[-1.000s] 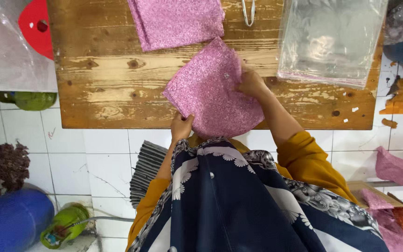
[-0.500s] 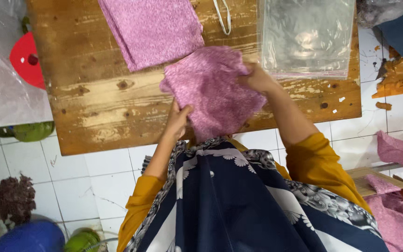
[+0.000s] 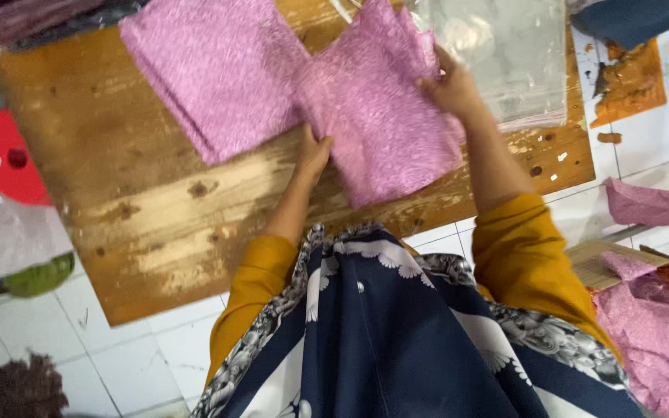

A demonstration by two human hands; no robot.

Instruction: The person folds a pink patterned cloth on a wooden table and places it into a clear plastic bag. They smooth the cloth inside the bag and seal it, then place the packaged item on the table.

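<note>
Here your left hand (image 3: 313, 152) pinches the near left edge of the folded pink cloth (image 3: 381, 116), and your right hand (image 3: 451, 85) grips its far right edge; it lies near the counter's (image 3: 133, 201) right edge, overlapping a second pink piece (image 3: 210, 70) beside a clear plastic bag (image 3: 512, 54)

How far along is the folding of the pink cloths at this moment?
Looks done: one folded pink cloth lies flat on the wooden board. In hand: the left hand and right hand grip a second pink cloth at opposite edges, partly overlapping the first. Left: more pink fabric lies loose on the floor at right, and a clear plastic bag lies unused on the board.
</note>
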